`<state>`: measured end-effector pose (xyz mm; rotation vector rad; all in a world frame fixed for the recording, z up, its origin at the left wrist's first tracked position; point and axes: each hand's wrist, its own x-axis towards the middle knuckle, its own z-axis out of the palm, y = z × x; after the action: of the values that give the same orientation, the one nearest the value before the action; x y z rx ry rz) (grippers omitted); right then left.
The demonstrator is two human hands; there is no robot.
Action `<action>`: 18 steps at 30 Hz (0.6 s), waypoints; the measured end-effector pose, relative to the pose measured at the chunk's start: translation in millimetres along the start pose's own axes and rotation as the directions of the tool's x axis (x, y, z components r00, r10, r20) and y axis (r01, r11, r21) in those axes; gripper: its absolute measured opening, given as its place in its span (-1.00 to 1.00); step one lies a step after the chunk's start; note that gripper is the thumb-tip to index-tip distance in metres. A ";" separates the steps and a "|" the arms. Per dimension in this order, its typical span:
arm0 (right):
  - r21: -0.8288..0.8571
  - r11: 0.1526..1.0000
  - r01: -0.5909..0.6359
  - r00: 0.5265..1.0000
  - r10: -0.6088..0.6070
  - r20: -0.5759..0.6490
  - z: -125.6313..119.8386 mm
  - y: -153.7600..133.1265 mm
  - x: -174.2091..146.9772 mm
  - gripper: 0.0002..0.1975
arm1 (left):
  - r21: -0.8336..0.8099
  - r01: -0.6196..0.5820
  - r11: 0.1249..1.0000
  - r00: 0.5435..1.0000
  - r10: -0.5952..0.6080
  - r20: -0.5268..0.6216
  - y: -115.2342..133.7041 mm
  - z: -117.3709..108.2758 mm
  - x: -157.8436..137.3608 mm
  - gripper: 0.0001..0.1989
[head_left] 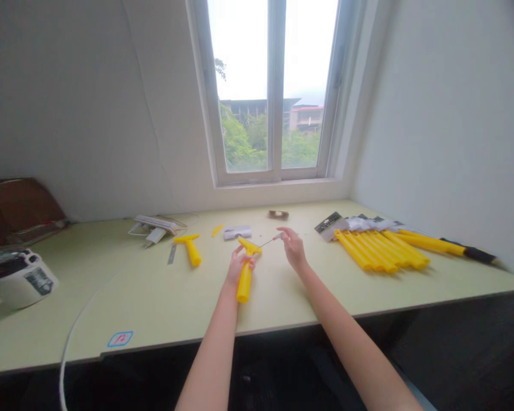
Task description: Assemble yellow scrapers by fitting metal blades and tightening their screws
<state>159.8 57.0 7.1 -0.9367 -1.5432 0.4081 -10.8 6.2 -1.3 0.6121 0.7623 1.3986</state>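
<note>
Yellow T-shaped tool (244,283), in the scene's near middle, is gripped by the left hand (237,266); the right hand (293,248) pinches a thin screwdriver (277,236), tip at the tool's head; a grey strip (172,254) lies left.

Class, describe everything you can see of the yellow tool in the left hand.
The tool is yellow, plastic by its look, and T-shaped: a thick rounded handle with a wider head across its far end. The left hand grips it near the head, over the table, the handle's butt pointing toward the person. The right hand holds a screwdriver, its tip at the head's right side; whether they touch is unclear.
</note>
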 end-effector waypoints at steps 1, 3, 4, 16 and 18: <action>-0.006 1.000 0.002 1.000 -0.003 -0.016 -0.6 -0.6 0.0 -0.65 | 0.002 0.003 1.000 1.000 -0.003 0.004 -0.2 -0.1 0.0 -0.41; -0.010 1.000 -0.005 0.998 0.004 -0.058 -1.8 -2.3 -0.2 -0.67 | 0.016 0.004 1.000 1.000 -0.004 0.011 -0.6 -0.5 0.3 -0.42; -0.011 1.000 -0.011 0.997 0.010 -0.078 -2.3 -3.3 -0.4 -0.66 | 0.024 0.005 1.000 1.000 -0.005 0.012 -0.9 -0.8 0.5 -0.42; -0.063 0.998 -0.029 0.994 0.022 -0.110 -2.8 -4.6 0.5 -0.66 | 0.012 0.013 1.000 1.000 -0.013 -0.010 1.2 0.5 -0.2 -0.41; -0.037 0.999 -0.011 0.996 0.008 -0.084 -1.8 -3.4 0.6 -0.64 | -0.001 0.006 1.000 1.000 -0.006 -0.011 1.3 0.5 -0.3 -0.40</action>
<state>160.4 54.9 10.4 -0.9792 -1.4749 0.3432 -11.3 6.0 0.1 0.6012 0.7712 1.3976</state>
